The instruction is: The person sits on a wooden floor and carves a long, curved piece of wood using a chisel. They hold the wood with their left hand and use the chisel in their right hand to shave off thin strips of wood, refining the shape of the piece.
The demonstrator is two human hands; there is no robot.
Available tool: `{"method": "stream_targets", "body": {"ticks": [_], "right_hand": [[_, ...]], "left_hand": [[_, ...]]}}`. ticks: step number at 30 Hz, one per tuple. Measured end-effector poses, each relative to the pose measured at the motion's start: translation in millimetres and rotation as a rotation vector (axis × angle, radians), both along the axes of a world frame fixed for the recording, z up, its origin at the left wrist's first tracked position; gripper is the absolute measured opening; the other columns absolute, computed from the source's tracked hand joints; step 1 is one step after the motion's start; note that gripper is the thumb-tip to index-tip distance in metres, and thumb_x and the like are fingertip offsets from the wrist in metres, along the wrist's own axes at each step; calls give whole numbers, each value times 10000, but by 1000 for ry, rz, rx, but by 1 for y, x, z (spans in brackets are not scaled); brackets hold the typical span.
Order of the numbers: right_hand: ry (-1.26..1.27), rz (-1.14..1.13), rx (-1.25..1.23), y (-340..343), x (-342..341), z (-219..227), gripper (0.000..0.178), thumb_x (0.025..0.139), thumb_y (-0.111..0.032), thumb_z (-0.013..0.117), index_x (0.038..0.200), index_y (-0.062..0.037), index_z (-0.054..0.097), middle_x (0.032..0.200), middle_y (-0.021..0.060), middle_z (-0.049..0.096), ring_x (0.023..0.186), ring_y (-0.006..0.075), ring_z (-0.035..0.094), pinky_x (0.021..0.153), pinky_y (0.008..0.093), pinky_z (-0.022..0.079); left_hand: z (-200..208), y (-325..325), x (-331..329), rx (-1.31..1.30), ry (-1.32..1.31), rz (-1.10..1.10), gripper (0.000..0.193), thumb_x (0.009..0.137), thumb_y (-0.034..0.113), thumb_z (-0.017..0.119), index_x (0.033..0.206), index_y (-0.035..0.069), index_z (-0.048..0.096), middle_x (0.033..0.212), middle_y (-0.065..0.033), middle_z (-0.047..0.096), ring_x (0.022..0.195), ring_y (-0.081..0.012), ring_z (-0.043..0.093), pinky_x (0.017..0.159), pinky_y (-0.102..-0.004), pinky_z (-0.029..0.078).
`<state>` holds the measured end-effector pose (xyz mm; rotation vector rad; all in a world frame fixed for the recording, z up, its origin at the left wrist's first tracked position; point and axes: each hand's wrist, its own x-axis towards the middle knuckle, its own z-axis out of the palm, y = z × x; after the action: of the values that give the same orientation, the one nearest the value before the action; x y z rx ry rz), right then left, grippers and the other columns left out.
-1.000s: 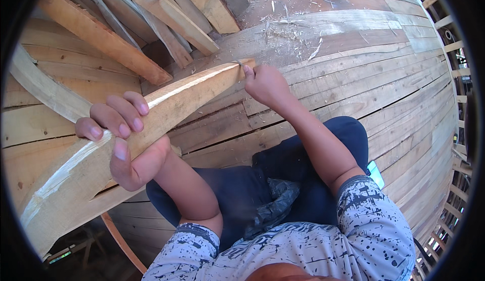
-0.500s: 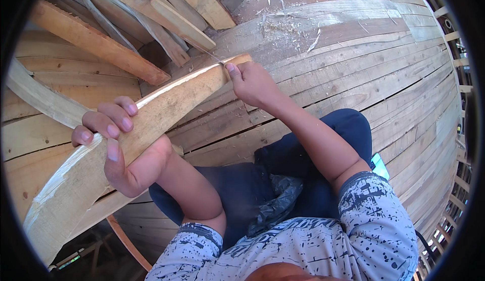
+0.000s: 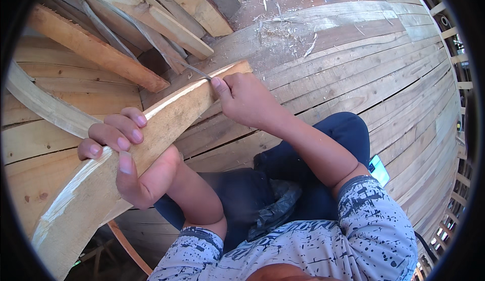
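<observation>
A: Where to start?

B: With the curved timber (image 3: 179, 112), slanting from the near left up to a squared far end just beyond the right hand (image 3: 247, 99). Cut off at the near left by the dark rim of the view. Along the upper edge, note a paler, rougher strip.

A: Held how?

B: Clasped partway along by the left hand (image 3: 151, 177), with four fingers over the upper edge and the thumb on the near side. Can't tell how snugly the palm fits; mostly blocked from sight there.

A: And on the right?

B: Curled into a closed fist around a thin metal blade (image 3: 198, 72), pointing far left across the timber's upper edge. Can't see any handle inside the fist, nor make out whether the blade bites into the wood.

A: Farther out?

B: At far left, see a reddish-brown beam (image 3: 96, 48) leaning beside paler boards; nearer, a curved pale plank (image 3: 50, 101), lost from view behind the left hand. Beyond the right hand, find shavings (image 3: 283, 34) scattered on the plank floor (image 3: 353, 89).

A: Closer in?

B: Look for dark trousers (image 3: 222, 187), crumpled dark plastic (image 3: 278, 208) in the lap, and a flat pale-blue object (image 3: 379, 171) at right, too partly covered to name.
</observation>
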<state>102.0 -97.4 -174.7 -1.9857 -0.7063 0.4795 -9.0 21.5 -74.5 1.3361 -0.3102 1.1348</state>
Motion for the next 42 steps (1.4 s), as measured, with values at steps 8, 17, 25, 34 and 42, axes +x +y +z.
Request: {"method": "stream_targets", "body": {"ticks": [8, 17, 25, 34, 42], "right_hand": [[152, 6, -78, 5, 17, -28, 553, 1004, -381, 442, 846, 91, 682, 809, 321, 652, 828, 479, 652, 808, 519, 511], [114, -86, -195, -4, 40, -61, 556, 1011, -363, 419, 779, 80, 664, 755, 313, 642, 789, 480, 650, 781, 537, 511], [35, -118, -44, -9, 0, -21, 525, 1001, -339, 491, 676, 58, 604, 599, 269, 566, 607, 465, 592, 586, 521, 458], [-40, -99, -48, -14, 5, -28, 502, 991, -333, 503, 661, 28, 615, 581, 258, 560, 579, 459, 583, 582, 535, 463], [-131, -52, -32, -14, 3, -17, 488, 983, -330, 505, 662, 21, 615, 575, 250, 559, 588, 456, 587, 577, 530, 463]], "left_hand": [[-4, 17, 1, -45, -36, 41, 337, 750, 87, 533, 1075, 111, 449, 828, -64, 479, 726, -181, 473, 734, -395, 418], [-1, 16, 2, 10, 8, -92, 294, 738, 93, 596, 1004, 156, 489, 785, -11, 475, 710, -137, 469, 741, -338, 386], [-8, 45, -5, 81, -7, -354, 279, 730, 127, 677, 940, 179, 501, 735, 37, 468, 653, -107, 475, 688, -300, 393], [-5, 35, -2, 83, -12, -319, 259, 752, 110, 668, 940, 179, 505, 719, 38, 464, 634, -101, 468, 666, -295, 381], [-8, 42, -5, 66, -15, -322, 285, 730, 121, 674, 944, 180, 496, 724, 35, 458, 635, -104, 468, 681, -304, 383]]}}
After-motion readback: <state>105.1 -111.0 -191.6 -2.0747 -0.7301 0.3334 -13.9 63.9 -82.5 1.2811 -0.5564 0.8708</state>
